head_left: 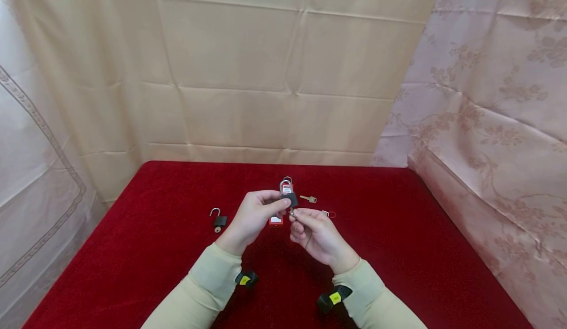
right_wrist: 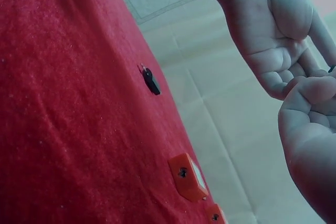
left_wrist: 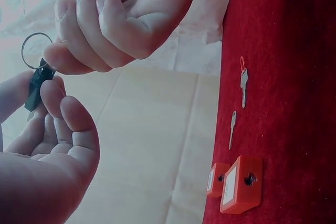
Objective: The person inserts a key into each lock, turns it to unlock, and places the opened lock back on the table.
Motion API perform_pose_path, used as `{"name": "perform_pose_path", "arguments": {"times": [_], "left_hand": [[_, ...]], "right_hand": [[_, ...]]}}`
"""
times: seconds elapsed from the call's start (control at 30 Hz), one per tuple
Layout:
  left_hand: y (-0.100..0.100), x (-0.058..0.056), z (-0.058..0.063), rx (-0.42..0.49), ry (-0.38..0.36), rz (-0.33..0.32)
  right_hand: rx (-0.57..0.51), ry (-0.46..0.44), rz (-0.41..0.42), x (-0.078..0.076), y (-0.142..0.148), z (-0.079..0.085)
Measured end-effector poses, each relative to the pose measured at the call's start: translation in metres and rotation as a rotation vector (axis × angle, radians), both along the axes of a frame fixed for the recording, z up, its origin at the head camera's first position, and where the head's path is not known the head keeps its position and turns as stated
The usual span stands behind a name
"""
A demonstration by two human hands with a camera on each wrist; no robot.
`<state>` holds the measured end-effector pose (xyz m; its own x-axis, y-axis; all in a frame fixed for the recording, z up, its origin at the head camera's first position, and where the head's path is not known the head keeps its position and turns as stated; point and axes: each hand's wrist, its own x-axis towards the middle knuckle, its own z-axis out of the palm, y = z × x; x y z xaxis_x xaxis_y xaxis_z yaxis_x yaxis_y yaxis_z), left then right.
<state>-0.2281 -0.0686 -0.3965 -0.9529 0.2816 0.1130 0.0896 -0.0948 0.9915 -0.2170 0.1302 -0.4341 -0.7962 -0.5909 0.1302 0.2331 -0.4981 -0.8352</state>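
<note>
A black padlock [head_left: 289,200] with a silver shackle is held up over the table, pinched between the thumb and fingers of my left hand [head_left: 259,215]. From its lower end projects a small key [head_left: 292,212], which my right hand [head_left: 320,235] pinches between thumb and fingertips. In the left wrist view a thin metal ring [left_wrist: 37,51] stands out beside the black padlock body [left_wrist: 38,85], close to the right fingertips. The right wrist view shows both hands meeting, with the padlock mostly hidden behind the fingers.
Left on the red-covered table [head_left: 133,250] lies another black padlock [head_left: 220,220], shackle open, a key in it. Two red padlocks [left_wrist: 241,184] [left_wrist: 215,179] stand beyond the hands. To the right lie a loose key [head_left: 308,199] and a key with a red ring [head_left: 329,214].
</note>
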Motion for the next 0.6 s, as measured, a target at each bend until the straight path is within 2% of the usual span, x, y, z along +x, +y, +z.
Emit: {"name": "perform_pose_path", "arguments": {"times": [0.17, 0.37, 0.5, 0.6], "left_hand": [[-0.0003, -0.0014, -0.0014, 0.001, -0.003, 0.002], [-0.0001, -0.0029, -0.0024, -0.002, -0.005, 0.022], [-0.0006, -0.0031, -0.0019, -0.04, -0.005, 0.044], [-0.0012, -0.003, -0.0014, -0.081, 0.003, 0.059]], "right_hand": [[0.04, 0.038, -0.044, -0.0002, 0.0001, -0.0003], [0.141, 0.122, -0.141, -0.001, 0.0004, 0.0007], [0.311, 0.233, -0.261, -0.0011, 0.0004, 0.0032], [0.524, 0.401, -0.377, -0.0004, -0.0003, 0.0064]]}}
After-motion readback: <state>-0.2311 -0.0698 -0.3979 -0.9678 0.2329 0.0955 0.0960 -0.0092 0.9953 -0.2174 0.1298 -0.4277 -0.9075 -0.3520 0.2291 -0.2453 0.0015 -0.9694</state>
